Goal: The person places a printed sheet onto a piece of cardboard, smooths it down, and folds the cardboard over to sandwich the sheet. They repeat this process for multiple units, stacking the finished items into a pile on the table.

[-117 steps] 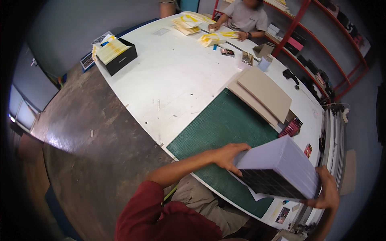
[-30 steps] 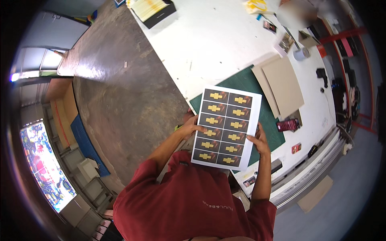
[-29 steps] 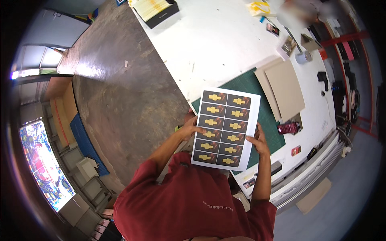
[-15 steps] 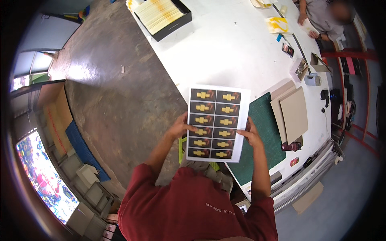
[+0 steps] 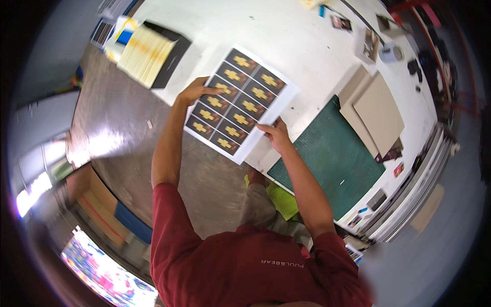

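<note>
White printed sheet [image 5: 240,102], with its dark cards in two rows, is held above the table [image 5: 307,46] edge, left hand [image 5: 197,92] and right hand [image 5: 276,134] clamped on opposite sides, and an even pull should keep it flat.

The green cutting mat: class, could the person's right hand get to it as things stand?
Probably yes. The right hand grips the printed sheet at its edge, right beside the green cutting mat, and nothing lies between them, though it would have to let go first.
</note>
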A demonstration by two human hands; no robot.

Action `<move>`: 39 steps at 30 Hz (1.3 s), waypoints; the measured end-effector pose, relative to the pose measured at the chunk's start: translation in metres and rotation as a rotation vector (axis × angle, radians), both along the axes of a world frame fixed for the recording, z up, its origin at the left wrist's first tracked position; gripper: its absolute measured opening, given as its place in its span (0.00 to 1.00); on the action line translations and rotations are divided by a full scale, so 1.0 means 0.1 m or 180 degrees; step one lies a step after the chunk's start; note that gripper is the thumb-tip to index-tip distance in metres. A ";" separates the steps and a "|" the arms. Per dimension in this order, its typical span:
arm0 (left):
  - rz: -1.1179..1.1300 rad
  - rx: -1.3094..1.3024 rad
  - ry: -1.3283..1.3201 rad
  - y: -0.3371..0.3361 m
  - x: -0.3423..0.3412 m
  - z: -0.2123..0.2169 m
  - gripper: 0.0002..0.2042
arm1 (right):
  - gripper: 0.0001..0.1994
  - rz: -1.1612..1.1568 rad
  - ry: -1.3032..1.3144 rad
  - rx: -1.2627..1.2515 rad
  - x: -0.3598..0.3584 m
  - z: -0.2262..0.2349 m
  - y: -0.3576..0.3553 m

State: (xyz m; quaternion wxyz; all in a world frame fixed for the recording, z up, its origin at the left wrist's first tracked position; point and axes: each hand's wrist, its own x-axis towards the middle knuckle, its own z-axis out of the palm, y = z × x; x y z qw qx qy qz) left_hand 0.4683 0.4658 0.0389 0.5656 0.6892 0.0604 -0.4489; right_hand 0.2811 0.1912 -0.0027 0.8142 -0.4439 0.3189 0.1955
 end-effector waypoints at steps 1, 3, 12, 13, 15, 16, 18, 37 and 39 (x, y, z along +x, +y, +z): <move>-0.0017 -0.0037 0.0005 -0.01 0.01 -0.02 0.29 | 0.37 -0.0041 -0.0029 0.0038 0.01 -0.01 0.04; -0.0106 -0.0034 0.0028 0.06 0.09 -0.15 0.27 | 0.38 -0.0143 -0.0124 0.0111 0.08 -0.11 0.11; -0.0272 0.0408 0.0203 -0.01 0.21 -0.30 0.23 | 0.36 0.0238 -0.0046 -0.0407 0.08 -0.11 -0.01; -0.0268 0.0448 0.0171 -0.04 0.19 -0.29 0.23 | 0.37 0.0353 0.0017 -0.0542 0.07 -0.14 -0.01; -0.0238 0.0465 0.0197 -0.07 0.21 -0.23 0.23 | 0.39 0.0591 0.0147 -0.0809 0.07 -0.19 -0.01; -0.0344 0.0491 0.0179 -0.08 0.22 -0.22 0.23 | 0.40 0.0753 0.0209 -0.0953 0.08 -0.14 -0.03; -0.0560 0.0540 0.0143 -0.11 0.26 -0.17 0.24 | 0.43 0.1225 0.0319 -0.1319 0.08 -0.05 -0.12; -0.1177 0.1256 -0.1288 -0.05 0.15 -0.34 0.25 | 0.21 -0.1969 0.2142 -0.1617 -4.34 0.09 -0.30; -0.1052 0.1130 -0.1339 -0.13 0.08 -0.30 0.24 | 0.18 -0.2141 0.2345 -0.1530 -4.66 0.19 0.05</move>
